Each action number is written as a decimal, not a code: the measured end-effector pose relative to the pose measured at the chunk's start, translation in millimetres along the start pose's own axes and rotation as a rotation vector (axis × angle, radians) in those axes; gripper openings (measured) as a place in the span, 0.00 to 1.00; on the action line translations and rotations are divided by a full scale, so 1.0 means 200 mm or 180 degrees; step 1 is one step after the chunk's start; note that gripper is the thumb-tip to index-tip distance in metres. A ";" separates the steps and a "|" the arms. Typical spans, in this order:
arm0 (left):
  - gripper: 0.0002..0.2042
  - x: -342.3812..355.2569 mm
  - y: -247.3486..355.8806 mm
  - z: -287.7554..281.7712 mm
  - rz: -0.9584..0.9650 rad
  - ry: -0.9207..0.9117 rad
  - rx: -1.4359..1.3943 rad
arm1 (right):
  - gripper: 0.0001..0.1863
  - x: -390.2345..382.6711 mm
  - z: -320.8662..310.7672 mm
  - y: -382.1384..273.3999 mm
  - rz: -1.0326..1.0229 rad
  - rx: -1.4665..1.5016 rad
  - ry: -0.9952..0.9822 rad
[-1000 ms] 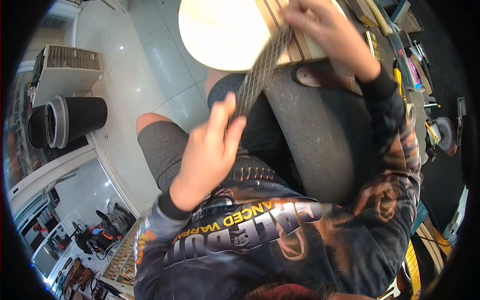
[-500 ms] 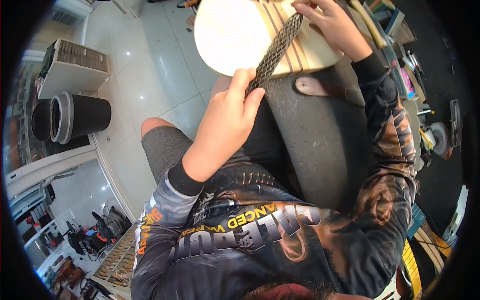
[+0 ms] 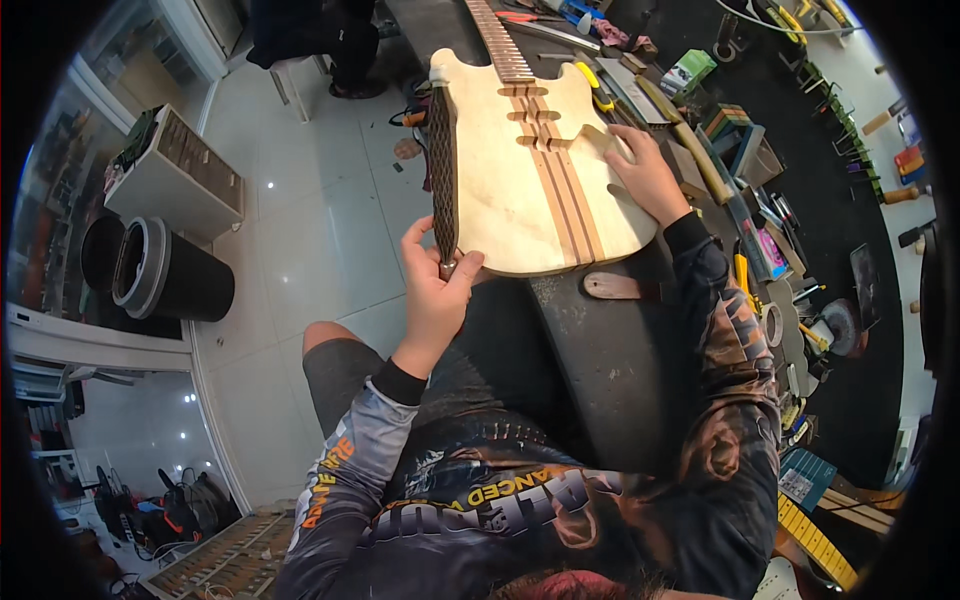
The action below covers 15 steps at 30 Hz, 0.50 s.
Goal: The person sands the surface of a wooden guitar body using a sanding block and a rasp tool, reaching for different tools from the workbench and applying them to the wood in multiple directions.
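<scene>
My left hand [image 3: 437, 300] grips the near end of a saw rasp [image 3: 445, 170], whose dark lattice blade lies along the left edge of a pale guitar body [image 3: 495, 190]. Brown and dark wood stripes run down the body's middle, crossed by several routed slots. A fretted neck [image 3: 500, 40] extends from its far end. My right hand [image 3: 648, 180] holds the body at its right side, fingers bent over the inward curve. The body rests over the corner of a dark bench [image 3: 600, 350]. Close to its near edge lies a wooden handle [image 3: 622, 287].
Tools and wood pieces crowd the bench on the right, with a green box [image 3: 688, 72] and a yellow-handled tool [image 3: 742, 270] among them. A black bin [image 3: 175, 270] and a drawer cabinet [image 3: 180, 170] stand on the left floor. Another person's dark-clothed legs [image 3: 350, 50] show at the back.
My right hand has let go of the rasp's far end and moved onto the guitar body. The rasp has gone from across the body's face to its left edge. More of the guitar shows.
</scene>
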<state>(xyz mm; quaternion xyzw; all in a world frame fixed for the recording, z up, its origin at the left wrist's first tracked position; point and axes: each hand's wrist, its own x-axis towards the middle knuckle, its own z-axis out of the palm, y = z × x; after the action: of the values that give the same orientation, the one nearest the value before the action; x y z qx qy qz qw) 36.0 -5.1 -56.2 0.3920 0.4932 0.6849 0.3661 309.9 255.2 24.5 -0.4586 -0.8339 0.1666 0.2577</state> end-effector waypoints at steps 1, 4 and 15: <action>0.34 0.02 -0.02 0.00 0.0010 -0.0013 -0.0022 | 0.28 0.00 0.00 0.02 0.0041 0.0046 -0.0102; 0.35 0.02 -0.05 0.00 0.0065 -0.0035 -0.0036 | 0.26 0.02 -0.02 0.01 0.0171 0.0224 -0.0076; 0.35 0.09 0.03 -0.13 0.0056 0.0293 -0.0066 | 0.26 -0.01 0.06 -0.16 0.0392 0.0365 -0.0166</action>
<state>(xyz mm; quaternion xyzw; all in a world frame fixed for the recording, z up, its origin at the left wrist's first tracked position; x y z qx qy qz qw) 4.3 -0.5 -52.5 0.3606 0.4989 0.7105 0.3410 281.8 236.3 32.1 -0.4890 -0.7997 0.2415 0.2510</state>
